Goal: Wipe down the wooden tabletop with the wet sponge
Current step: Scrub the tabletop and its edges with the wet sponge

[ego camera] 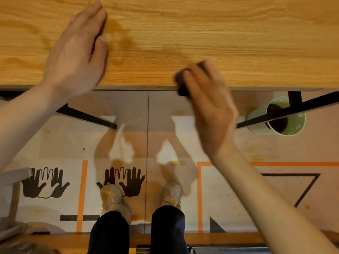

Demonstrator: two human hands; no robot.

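Right hand (207, 99) clamped on dark wet sponge (180, 83) at near edge of light wooden table (220, 33); left hand (77, 54) flat, fingers together. Risk: sponge overshooting edge, dripping onto floor.

The tabletop (201, 33) is warm, grained wood with a damp, darker sheen at 11 o'clock. The sponge (180, 83) looks dark and matt.
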